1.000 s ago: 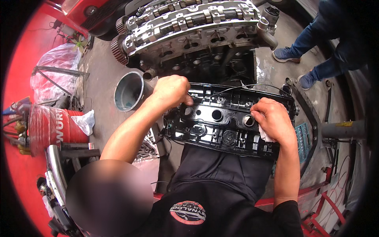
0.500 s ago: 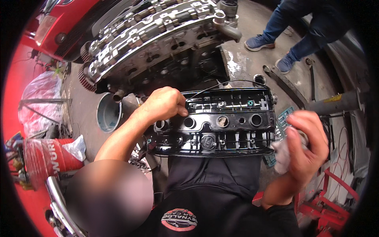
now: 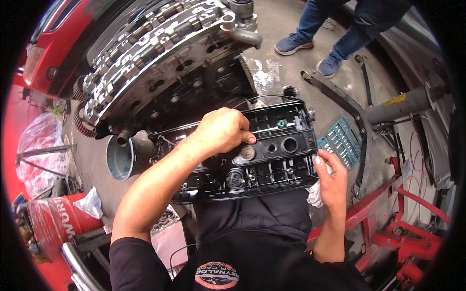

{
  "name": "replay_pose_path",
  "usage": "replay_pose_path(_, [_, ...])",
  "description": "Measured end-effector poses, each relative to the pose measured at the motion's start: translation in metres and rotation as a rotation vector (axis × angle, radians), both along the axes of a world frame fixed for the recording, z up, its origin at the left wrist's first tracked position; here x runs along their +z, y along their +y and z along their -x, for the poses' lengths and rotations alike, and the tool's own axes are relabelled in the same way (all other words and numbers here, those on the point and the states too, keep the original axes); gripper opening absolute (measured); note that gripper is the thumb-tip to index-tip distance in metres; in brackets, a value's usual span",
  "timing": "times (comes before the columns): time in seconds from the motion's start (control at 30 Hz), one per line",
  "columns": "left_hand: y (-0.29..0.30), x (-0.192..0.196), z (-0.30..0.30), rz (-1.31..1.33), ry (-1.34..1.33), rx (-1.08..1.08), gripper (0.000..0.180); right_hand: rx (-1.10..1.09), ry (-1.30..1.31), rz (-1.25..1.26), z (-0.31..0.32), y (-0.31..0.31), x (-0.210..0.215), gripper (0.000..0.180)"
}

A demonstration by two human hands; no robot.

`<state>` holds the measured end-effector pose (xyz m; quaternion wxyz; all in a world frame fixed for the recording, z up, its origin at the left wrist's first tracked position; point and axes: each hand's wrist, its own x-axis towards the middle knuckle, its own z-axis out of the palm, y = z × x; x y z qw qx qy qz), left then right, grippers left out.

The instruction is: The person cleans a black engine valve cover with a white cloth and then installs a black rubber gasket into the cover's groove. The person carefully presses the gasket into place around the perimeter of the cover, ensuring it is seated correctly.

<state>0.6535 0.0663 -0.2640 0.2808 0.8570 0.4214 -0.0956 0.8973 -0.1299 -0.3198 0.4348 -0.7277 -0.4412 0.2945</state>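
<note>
A black valve cover (image 3: 262, 157) lies across my lap, its hollow, ribbed side with round holes facing up. My left hand (image 3: 225, 130) is over its middle, thumb and fingers pinched together. A thin black rubber gasket (image 3: 272, 96) bows above the far edge and runs behind this hand, which appears to grip it; the exact grip is hidden. At the cover's right end, my right hand (image 3: 333, 178) has its thumb against the edge. A crumpled white rag (image 3: 315, 195) is bunched in that hand, partly out of sight behind the fingers.
Beyond the cover stands an engine (image 3: 160, 53) with exposed camshafts. A grey-blue bucket (image 3: 121, 160) is at the left, near a red drum (image 3: 58, 218). To the right lie a teal socket set (image 3: 342, 143) and dark metal stand legs (image 3: 335, 97). Another person's legs (image 3: 310, 24) show at the back.
My left hand has moved right along the cover, still pinched. My right hand has come in to the cover's right end with the rag. The whole view has shifted slightly.
</note>
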Motion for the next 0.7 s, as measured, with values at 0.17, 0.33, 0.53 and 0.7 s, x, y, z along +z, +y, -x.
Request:
replay_pose_path(0.17, [0.004,0.0,-0.018,0.04,-0.011,-0.016,0.033,0.015,0.015,-0.037,-0.002,-0.003,-0.008,0.029])
replay_pose_path(0.33, [0.003,-0.006,-0.033,0.003,-0.056,-0.008,0.034,0.022,0.001,-0.057,0.0,0.004,-0.011,0.028])
replay_pose_path(0.53, [0.004,-0.002,-0.065,0.055,-0.005,0.074,0.043,0.023,-0.059,-0.061,0.001,0.003,-0.007,0.031])
replay_pose_path(0.7, [-0.001,-0.005,-0.018,-0.037,0.035,0.065,0.036,-0.005,-0.044,-0.097,0.002,-0.001,-0.011,0.031])
